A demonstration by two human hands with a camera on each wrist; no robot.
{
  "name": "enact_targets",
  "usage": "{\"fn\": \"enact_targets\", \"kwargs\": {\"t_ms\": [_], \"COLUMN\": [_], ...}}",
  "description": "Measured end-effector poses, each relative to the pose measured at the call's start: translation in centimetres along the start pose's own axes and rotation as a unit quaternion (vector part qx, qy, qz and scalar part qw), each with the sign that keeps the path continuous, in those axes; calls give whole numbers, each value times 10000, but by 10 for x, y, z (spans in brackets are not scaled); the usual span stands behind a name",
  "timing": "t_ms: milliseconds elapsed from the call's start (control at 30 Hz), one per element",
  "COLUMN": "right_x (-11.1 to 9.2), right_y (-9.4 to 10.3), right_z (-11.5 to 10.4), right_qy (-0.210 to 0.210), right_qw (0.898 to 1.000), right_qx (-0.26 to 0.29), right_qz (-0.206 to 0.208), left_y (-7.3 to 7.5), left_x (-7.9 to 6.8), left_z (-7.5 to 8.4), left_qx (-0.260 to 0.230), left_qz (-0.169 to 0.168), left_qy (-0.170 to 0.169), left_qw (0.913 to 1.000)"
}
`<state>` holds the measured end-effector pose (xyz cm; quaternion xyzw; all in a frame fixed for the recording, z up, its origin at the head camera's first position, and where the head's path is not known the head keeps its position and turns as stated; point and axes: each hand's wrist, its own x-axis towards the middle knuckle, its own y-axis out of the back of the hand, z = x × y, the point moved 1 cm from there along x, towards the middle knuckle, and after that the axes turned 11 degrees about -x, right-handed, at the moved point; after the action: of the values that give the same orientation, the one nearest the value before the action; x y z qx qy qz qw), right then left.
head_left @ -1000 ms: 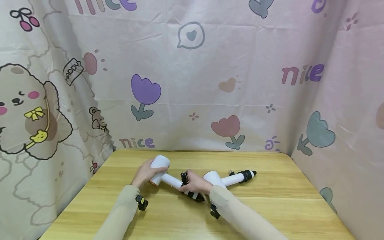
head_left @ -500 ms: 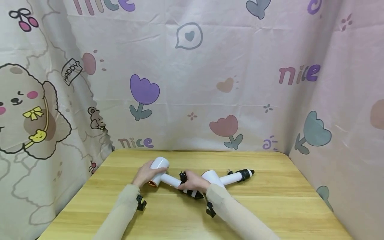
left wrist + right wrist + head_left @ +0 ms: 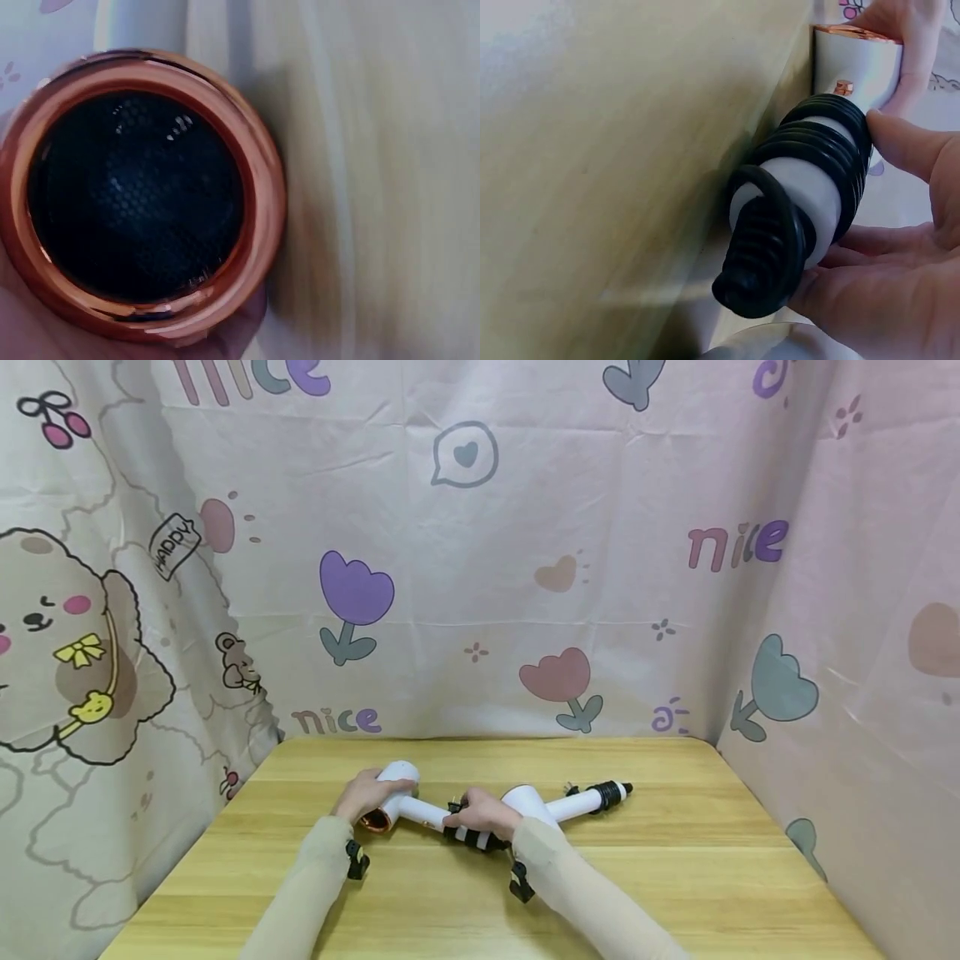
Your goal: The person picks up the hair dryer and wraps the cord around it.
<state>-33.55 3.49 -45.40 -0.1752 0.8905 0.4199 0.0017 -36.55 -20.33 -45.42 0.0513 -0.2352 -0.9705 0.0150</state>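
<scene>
A white hair dryer (image 3: 422,812) lies left of centre, with its copper-rimmed opening (image 3: 377,821) facing the near side. My left hand (image 3: 367,795) grips its head from the left. In the left wrist view, the copper ring (image 3: 264,187) surrounds a dark mesh. My right hand (image 3: 483,812) holds the handle's far end, where the black cord (image 3: 810,146) is wound; the thumb and fingers lie on either side of it in the right wrist view. The plug (image 3: 455,805) shows just beyond these fingers.
A second white hair dryer (image 3: 573,807) lies to the right, its handle pointing right with black cord (image 3: 606,797) wound near the end. My right forearm partly covers its head. The wooden table (image 3: 675,893) meets a patterned cloth (image 3: 480,693) at the back and sides.
The held hair dryer has rolled, so its copper-rimmed opening shows more toward the near side. Its plug has sunk lower behind my right hand. The second dryer stays on the table.
</scene>
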Motion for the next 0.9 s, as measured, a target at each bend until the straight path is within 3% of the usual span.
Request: {"fn": "enact_targets", "kwargs": {"t_ms": [167, 300, 400, 500, 633, 767, 900], "right_x": [-9, -18, -22, -24, -29, -39, -52], "right_y": [5, 18, 31, 47, 68, 88, 105], "right_z": [-4, -6, -1, 8, 28, 54, 78], "right_qy": [527, 1161, 1404, 1424, 1197, 944, 867], "right_qw": [9950, 9771, 9647, 9557, 9529, 9518, 9432], "right_qx": [-751, -1594, -1985, -2256, -2332, -2347, -2534], "right_qz": [389, 794, 1011, 1240, 1525, 1734, 1964], "left_y": [0, 0, 0, 3, 9, 17, 23], "left_x": [-1, 2, 3, 1, -5, -14, -25], "left_z": [0, -1, -1, 0, 3, 8, 12], "left_qx": [-22, -87, 24, 324, 840, 1314, 1821], "left_qz": [31, -27, -103, -120, -32, 35, 285], "left_qy": [107, 25, -197, -515, -1089, -1620, -2124], "left_qw": [9999, 10000, 9998, 9981, 9905, 9780, 9596]}}
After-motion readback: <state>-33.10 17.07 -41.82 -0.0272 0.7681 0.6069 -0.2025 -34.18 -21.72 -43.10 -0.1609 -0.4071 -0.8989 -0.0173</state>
